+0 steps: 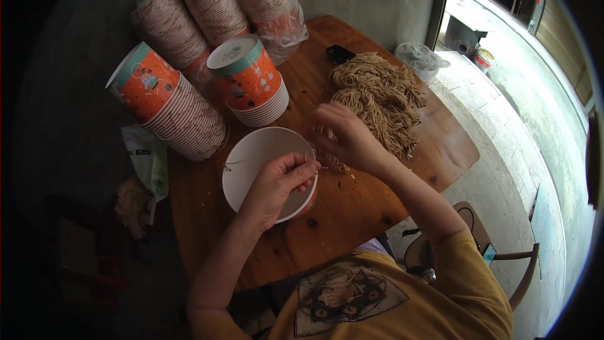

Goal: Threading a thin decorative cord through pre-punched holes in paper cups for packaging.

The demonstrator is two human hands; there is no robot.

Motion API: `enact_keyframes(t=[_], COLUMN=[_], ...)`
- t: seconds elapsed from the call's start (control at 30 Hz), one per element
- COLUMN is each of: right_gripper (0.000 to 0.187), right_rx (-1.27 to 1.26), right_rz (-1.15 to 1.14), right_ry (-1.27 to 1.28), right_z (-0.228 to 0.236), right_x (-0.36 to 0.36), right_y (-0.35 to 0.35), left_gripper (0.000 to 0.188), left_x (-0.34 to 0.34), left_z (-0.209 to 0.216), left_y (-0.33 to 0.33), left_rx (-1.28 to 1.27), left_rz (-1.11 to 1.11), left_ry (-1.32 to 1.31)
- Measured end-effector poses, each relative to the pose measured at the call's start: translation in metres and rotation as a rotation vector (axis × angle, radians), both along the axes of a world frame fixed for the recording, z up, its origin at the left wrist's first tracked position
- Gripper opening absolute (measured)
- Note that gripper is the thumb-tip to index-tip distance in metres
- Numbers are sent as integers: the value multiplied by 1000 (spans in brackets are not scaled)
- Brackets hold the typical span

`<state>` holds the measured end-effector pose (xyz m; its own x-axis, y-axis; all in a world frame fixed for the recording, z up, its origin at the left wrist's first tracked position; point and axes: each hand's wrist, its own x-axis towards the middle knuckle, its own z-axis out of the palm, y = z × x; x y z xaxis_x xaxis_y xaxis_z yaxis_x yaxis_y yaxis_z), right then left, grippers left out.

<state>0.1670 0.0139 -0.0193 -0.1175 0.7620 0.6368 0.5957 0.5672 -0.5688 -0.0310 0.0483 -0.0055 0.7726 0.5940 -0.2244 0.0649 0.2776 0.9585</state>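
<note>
Worn on the head, the left fisheye looks steeply down from close above the tabletop (352, 208), yellow shirt (428, 293) toward five o'clock.

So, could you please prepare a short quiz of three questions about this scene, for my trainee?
1. True or false: the white paper tub near the hands is standing upside down.
2. Where does the large pile of tan strands lie? a) inside the tub; b) on the wooden table; c) on the floor.
3. Which hand is nearer to that pile?

Key: 1. False, its opening faces up. 2. b. 3. The right hand.
</note>
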Motion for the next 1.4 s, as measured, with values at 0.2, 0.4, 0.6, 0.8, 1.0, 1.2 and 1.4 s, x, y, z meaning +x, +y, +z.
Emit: enact_keyframes(t=[0.2, 0.4, 0.6, 0.8, 1.0, 1.2, 1.4], right_gripper=[17, 16, 15, 14, 19, 28, 26], right_rx=[82, 45, -322, -294, 31, 76, 118], right_rz=[-132, -264, -248, -244, -191, -36, 32], right_ry=[-5, 22, 466, 467, 108, -213, -324], right_z=[-10, -25, -25, -26, -14, 6, 11], right_x=[-14, -25, -53, -60, -30, -15, -7], right_y=[-42, -50, -61, -60, -50, -32, -26], left_gripper=[15, 15, 17, 18, 16, 21, 41], left_x=[0, 4, -1, -2, -3, 3, 7], left_z=[-5, -1, -1, 0, 0, 7, 6], left_y=[4, 5, 8, 10, 10, 1, -3], left_rx=[-15, -73, -175, -271, -179, -75, -86], left_rz=[19, 14, -8, 3, -4, 83, 93], left_ry=[-12, -14, -21, -25, -1, -1, -13])
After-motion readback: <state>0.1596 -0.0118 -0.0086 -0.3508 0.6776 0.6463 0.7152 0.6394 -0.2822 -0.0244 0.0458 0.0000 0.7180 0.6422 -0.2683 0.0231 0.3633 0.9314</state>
